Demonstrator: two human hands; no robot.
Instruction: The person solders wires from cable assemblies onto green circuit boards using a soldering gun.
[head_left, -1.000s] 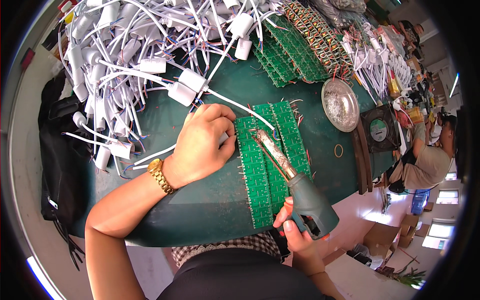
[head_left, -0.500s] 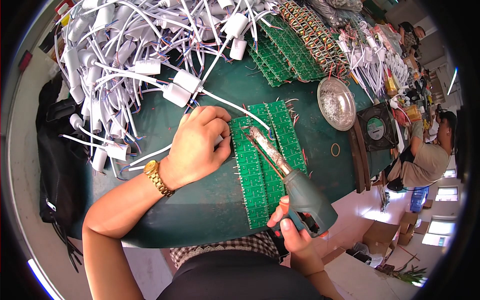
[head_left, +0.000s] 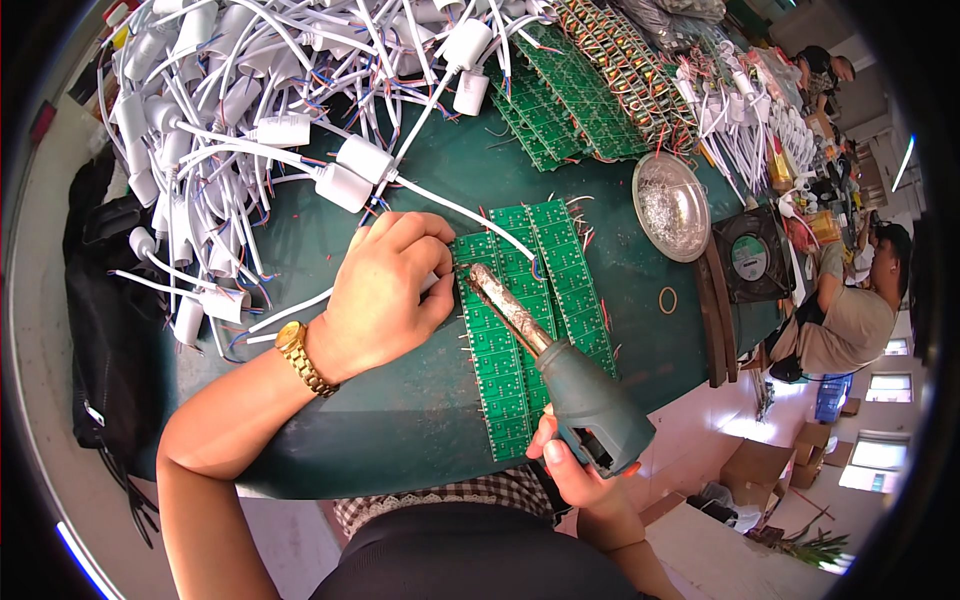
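Note:
My right hand (head_left: 578,468) is wrapped round the handle of a dark green soldering gun (head_left: 595,405). Its long, crusted metal tip (head_left: 500,297) points up and left over green circuit boards (head_left: 500,385) laid side by side, ending close to my left fingers. My left hand (head_left: 392,290), with a gold watch at the wrist, is closed at the boards' left edge. A white cable (head_left: 290,315) runs under it and a bit of white shows between its fingers; the held end is hidden. Another white cable (head_left: 465,212) reaches from a white lamp-holder-like piece (head_left: 343,187) to the boards.
A large heap of white cabled pieces (head_left: 215,130) covers the back left. More green boards (head_left: 575,95) lie at the back. To the right are a round metal dish (head_left: 671,207), a rubber band (head_left: 668,300) and a small fan (head_left: 752,257). A person (head_left: 850,310) sits farther right.
My right hand has brought the soldering gun left and slightly down, so its tip is nearer my left fingers. My left hand stays closed at the boards' edge.

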